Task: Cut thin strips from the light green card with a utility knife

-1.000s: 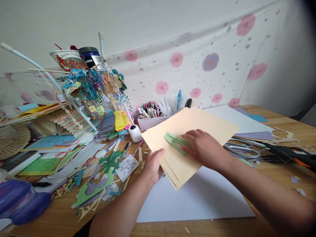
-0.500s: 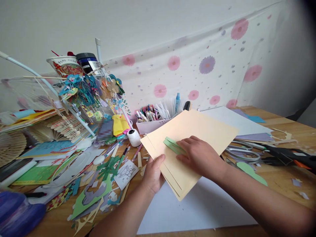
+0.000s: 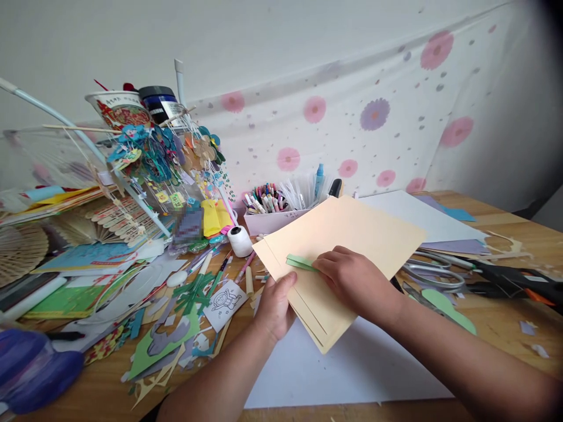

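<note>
Cream-coloured paper (image 3: pixel 352 225), seemingly a few layers, is held tilted over a white sheet (image 3: pixel 343 375). My left hand (image 3: pixel 276 305) grips its lower left edge, thumb on top and fingers underneath. A thin line or slit runs along that side of the paper. On the cream surface lies a folded strip of green paper (image 3: pixel 299 262). My right hand (image 3: pixel 349 278) pinches the strip's right end with the fingertips, the back of the hand hiding part of it.
Paper scraps (image 3: pixel 165 346) and a small drawing card (image 3: pixel 225 305) lie to the left. A thread spool (image 3: pixel 240 241) stands before a box of pens (image 3: pixel 275 221). Scissors (image 3: pixel 433 275), a glue gun (image 3: pixel 510 281) and a green cutout (image 3: pixel 448 309) are on the right.
My right hand has drawn its fingers closer together around the green strip. The strip has shifted slightly left and lies flatter across the cream paper. My left hand keeps its hold.
</note>
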Tool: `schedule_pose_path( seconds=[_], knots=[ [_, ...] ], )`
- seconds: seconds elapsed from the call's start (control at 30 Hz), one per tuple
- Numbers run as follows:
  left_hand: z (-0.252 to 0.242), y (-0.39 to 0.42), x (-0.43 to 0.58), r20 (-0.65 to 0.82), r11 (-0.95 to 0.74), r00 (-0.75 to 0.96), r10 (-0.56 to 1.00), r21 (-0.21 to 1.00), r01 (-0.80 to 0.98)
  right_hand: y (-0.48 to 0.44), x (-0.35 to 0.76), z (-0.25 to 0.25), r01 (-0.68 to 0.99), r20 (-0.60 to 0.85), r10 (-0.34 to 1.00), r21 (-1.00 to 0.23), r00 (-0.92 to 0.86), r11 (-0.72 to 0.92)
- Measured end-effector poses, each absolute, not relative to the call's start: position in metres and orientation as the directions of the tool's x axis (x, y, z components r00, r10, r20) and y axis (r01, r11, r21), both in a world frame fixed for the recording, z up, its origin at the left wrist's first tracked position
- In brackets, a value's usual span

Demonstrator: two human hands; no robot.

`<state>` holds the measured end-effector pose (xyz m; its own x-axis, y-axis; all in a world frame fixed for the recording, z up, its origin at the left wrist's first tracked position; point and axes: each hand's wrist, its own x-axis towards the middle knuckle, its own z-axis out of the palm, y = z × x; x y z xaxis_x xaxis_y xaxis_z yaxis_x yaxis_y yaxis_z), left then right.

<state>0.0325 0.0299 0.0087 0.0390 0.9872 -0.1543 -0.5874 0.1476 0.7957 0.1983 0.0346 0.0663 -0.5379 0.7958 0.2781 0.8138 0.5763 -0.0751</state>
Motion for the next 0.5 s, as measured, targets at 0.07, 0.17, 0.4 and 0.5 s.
schedule_pose_path(
  seconds=[0.07,0.17,0.4,0.5],
  knots=[
    [0.0090,0.0298,0.0331,-0.144,0.141,0.043,0.989,0.796,-0.589,0.0346,0.1982,0.0655,0.810,0.285,0.791,-0.074,-0.542,0.582],
    [0.0098,0.0300,0.0335,-0.122,0.125,0.046,0.992,0.798,-0.590,0.0340,0.1996,0.0637,0.807,0.298,0.783,-0.064,-0.546,0.587],
    [0.0097,0.0311,0.0312,-0.092,0.101,0.046,0.995,0.804,-0.586,0.0318,0.2047,0.0615,0.779,0.315,0.747,-0.034,-0.586,0.626],
    [0.0099,0.0320,0.0296,-0.090,0.094,0.036,0.995,0.807,-0.584,0.0298,0.2081,0.0641,0.751,0.313,0.718,-0.022,-0.622,0.660]
  ],
)
